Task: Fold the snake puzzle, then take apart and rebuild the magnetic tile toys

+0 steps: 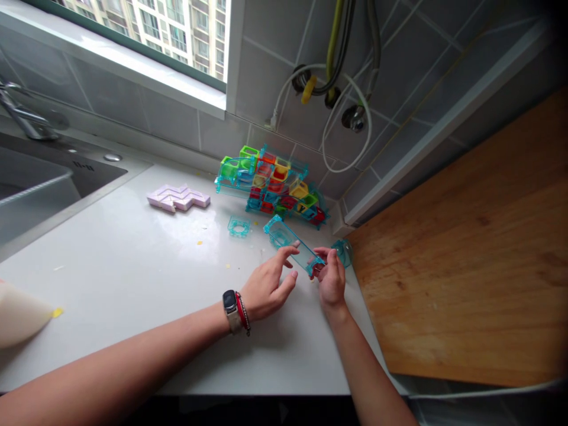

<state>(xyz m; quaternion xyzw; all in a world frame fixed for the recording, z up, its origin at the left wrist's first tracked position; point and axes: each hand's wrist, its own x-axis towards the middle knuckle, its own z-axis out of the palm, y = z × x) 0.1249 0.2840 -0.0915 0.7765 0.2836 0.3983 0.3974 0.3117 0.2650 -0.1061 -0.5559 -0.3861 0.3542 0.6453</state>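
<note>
My right hand (pixel 332 281) has its fingers curled at the near end of a long see-through teal plastic panel (pixel 302 251). Something small and red shows by those fingertips; its shape is partly hidden. With thumb and fingers apart, my left hand (pixel 268 284) is beside the panel's left edge, one fingertip over or against it; I cannot tell which. Behind the panel stands a stack of colourful cube blocks in teal frames (pixel 275 183), green, red, yellow and blue. A flat teal piece with a round hole (pixel 239 227) lies to the left, and a rounded teal part (pixel 342 253) sits beyond my right hand.
A lilac zigzag block (pixel 178 198) lies on the white counter (pixel 146 284), among small yellow scraps. The sink (pixel 89 171) and faucet (pixel 26 115) are at the left. A wooden board (pixel 465 254) borders the right side; hoses and a white cable (pixel 326 142) hang at the back wall.
</note>
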